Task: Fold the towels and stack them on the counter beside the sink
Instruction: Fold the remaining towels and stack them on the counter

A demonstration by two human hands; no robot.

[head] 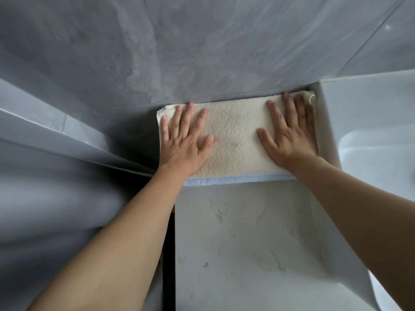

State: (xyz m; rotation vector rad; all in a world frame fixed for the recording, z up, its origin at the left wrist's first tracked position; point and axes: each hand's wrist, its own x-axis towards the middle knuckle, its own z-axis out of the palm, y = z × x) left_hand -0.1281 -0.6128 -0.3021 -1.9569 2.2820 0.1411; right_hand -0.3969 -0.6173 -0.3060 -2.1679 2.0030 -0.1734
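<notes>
A folded cream towel lies on the white marble counter, pushed back against the grey wall. Under it a light blue towel shows as a thin strip along the front edge. My left hand lies flat on the cream towel's left end, fingers spread and straight. My right hand presses flat on its right end, next to the sink's raised rim. Neither hand grips the cloth.
The white sink stands to the right of the counter, its rim touching the towel stack. Grey tiled wall rises behind. A dark gap runs along the counter's left edge, beside a grey ledge.
</notes>
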